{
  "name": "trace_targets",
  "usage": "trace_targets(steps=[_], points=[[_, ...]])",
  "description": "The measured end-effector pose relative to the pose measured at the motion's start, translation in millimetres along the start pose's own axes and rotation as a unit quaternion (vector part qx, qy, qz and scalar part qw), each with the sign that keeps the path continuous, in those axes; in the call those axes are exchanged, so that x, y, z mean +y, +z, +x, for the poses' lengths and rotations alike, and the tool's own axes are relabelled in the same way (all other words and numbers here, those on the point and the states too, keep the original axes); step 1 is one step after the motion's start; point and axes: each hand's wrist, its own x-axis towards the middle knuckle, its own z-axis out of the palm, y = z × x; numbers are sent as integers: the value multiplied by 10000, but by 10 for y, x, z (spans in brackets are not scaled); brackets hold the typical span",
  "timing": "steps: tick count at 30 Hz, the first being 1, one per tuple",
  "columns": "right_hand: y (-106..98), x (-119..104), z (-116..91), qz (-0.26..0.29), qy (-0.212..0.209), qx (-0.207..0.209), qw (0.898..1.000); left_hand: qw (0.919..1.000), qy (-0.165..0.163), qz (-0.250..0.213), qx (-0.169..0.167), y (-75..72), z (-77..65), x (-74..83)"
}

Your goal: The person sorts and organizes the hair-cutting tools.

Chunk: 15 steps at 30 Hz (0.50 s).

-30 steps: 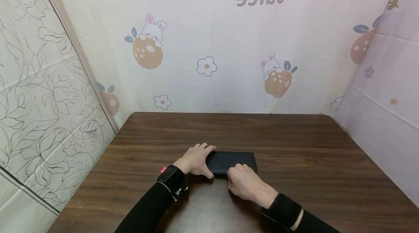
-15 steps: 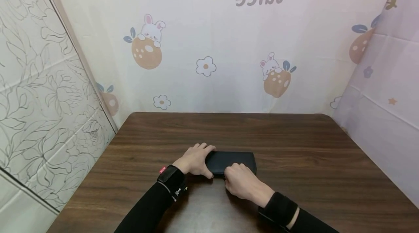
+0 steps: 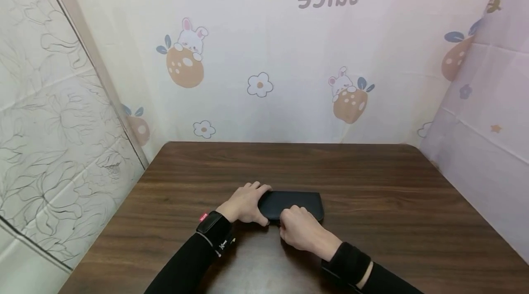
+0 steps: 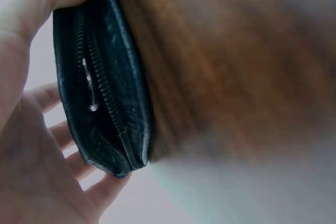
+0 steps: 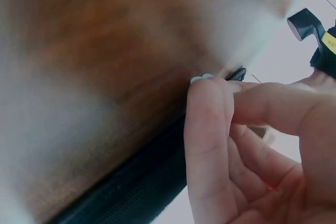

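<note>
A black zip-around wallet [image 3: 289, 203] lies flat on the brown wooden table [image 3: 372, 179]. My left hand [image 3: 246, 204] grips its left end, thumb at the near edge and fingers along the far one. In the left wrist view that end gapes between two rows of zipper teeth [image 4: 107, 85], and a small silver metal piece [image 4: 90, 85] shows inside. With thumb and index finger, my right hand [image 3: 302, 230] pinches at the zipper on the near edge, right of the left thumb; the fingers hide the zipper pull.
A pale cloth printed with rabbits and fruit [image 3: 264, 46] hangs behind the table's far edge. A flower-patterned panel [image 3: 62, 124] stands on the left, and another pale cloth [image 3: 492, 156] on the right.
My right hand has slid a little leftward along the wallet's near edge, closer to the left thumb. The left hand and the wallet have hardly moved.
</note>
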Motion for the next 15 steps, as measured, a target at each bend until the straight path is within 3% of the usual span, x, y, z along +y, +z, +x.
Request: trace_targets(steps=[4,7,11,15], points=[[-1,14,-53,493,379,-66,9980,10000,18,36,63,27,-51,49],[-12,4,-82,1114,766,-216,9906,9998,44,168,124,21,-99,104],[-24,-5,-134,2091,1229,-397,9693,9981,-88,598,142,12,-153,219],[-22,6,-178,2854,1596,-535,9435,9913,-356,1236,284,-5,-231,384]])
